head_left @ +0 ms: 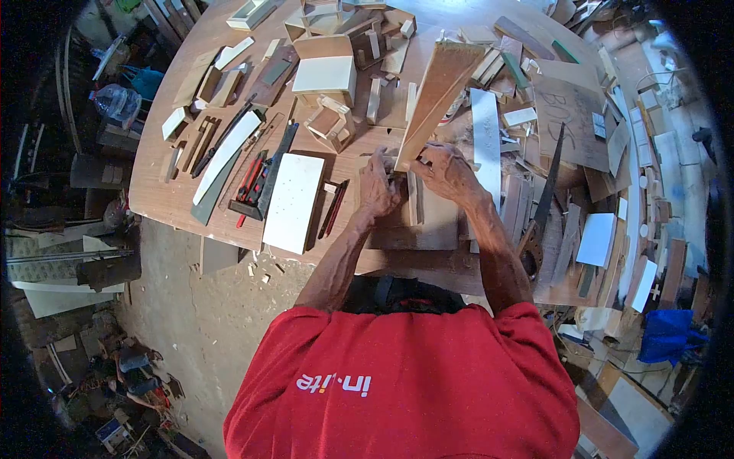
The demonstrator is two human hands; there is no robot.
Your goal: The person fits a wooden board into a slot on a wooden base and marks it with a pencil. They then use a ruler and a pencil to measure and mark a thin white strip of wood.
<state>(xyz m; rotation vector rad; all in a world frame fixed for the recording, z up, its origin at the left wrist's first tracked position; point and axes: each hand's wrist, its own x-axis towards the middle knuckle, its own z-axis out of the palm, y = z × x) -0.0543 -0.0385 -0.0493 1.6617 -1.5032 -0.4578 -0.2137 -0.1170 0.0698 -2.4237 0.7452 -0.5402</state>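
A long wooden board (441, 92) stands tilted up from the work table, its lower end between my two hands. My right hand (447, 174) is closed on that lower end, thumb against the wood. Beside the board's foot, my left hand (378, 186) has its fingers bent together; what they pinch is hidden. Below the hands lies a flat brown panel (420, 235) with a narrow wooden strip (415, 200) on it. To the left are a white board (294, 203) and dark pencil-like sticks (334, 208).
A handsaw (552, 172) lies right of my arm, near a marked cardboard sheet (569, 115). Red-handled tools (251, 183) lie at left. Small wooden boxes (325, 73) and several offcuts cover the far side. A blue bag (669, 336) is at lower right.
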